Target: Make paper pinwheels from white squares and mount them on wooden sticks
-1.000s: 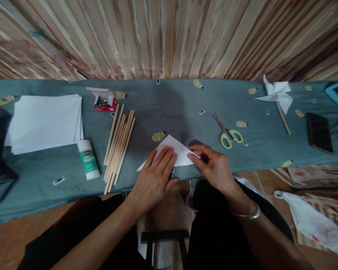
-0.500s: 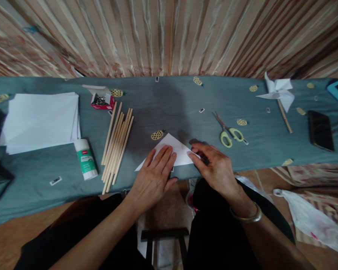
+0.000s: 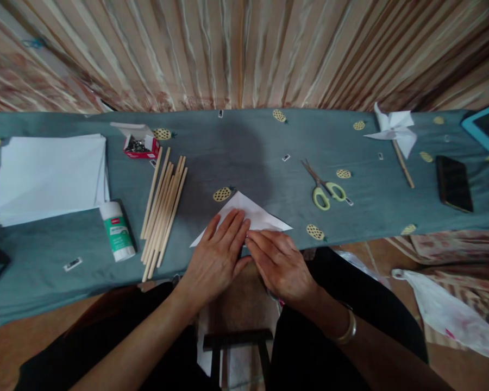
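A white sheet folded into a triangle (image 3: 256,214) lies at the near edge of the table covered in teal cloth (image 3: 244,141). My left hand (image 3: 218,255) rests flat on the triangle's left half, fingers stretched out together. My right hand (image 3: 279,263) lies right beside it, fingers extended and pressing along the paper's lower edge near the middle. The two hands touch at the fingertips. Neither hand grips anything.
To the left lie a bundle of wooden sticks (image 3: 163,209), a glue stick (image 3: 116,231), a red box of pins (image 3: 140,145) and a stack of white paper (image 3: 49,176). To the right are green-handled scissors (image 3: 324,187), a paper pinwheel (image 3: 393,130), a black phone (image 3: 452,182) and a blue tablet (image 3: 487,125).
My right hand has slid left from the triangle's right corner to the middle of its lower edge, next to my left hand. The left hand has stayed on the paper.
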`<action>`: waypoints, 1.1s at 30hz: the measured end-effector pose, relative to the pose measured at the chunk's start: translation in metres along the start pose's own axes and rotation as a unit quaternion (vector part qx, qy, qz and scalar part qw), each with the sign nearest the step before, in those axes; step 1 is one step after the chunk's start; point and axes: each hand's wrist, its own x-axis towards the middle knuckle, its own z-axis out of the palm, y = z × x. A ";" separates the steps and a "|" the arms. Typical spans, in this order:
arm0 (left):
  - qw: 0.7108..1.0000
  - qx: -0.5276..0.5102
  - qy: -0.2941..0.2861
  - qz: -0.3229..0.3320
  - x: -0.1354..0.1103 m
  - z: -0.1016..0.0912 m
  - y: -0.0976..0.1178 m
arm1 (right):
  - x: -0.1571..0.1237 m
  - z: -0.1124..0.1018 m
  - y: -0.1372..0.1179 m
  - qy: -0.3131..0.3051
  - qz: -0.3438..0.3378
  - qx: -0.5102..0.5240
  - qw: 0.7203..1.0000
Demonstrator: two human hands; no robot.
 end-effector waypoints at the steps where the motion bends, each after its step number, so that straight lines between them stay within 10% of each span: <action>1: 1.000 0.002 0.001 0.000 0.000 0.000 0.000 | -0.001 0.001 0.000 -0.002 0.004 0.001 1.000; 33: 0.999 0.026 -0.024 -0.005 -0.014 -0.001 -0.004 | -0.026 -0.001 0.015 -0.008 0.030 -0.014 0.999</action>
